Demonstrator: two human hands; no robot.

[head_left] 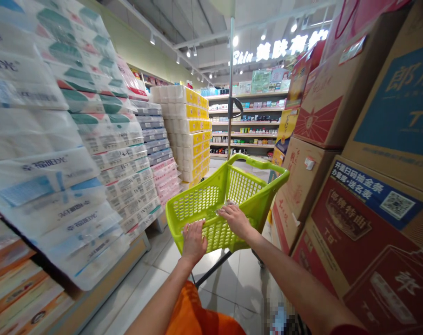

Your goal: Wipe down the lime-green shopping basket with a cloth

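A lime-green plastic shopping cart [197,200] with perforated walls stands turned at an angle in front of me. Its basket looks to hold little or nothing, though the near wall hides part of the floor inside. My left hand [194,239] is closed over the near rim, fingers curled towards the inside. Farther right along the same edge, my right hand [235,219] also grips the cart. Its fingertips are partly hidden, and a small shiny patch shows beside them. Below the basket runs a dark metal leg [213,269].
Tall stacks of wrapped tissue packs [117,163] line the left. Piled cartons [365,223] crowd the right side, close to the cart. A vertical metal pole [231,60] rises just past it. Stocked shelves [246,123] stand at the back, beyond the tiled floor [225,279].
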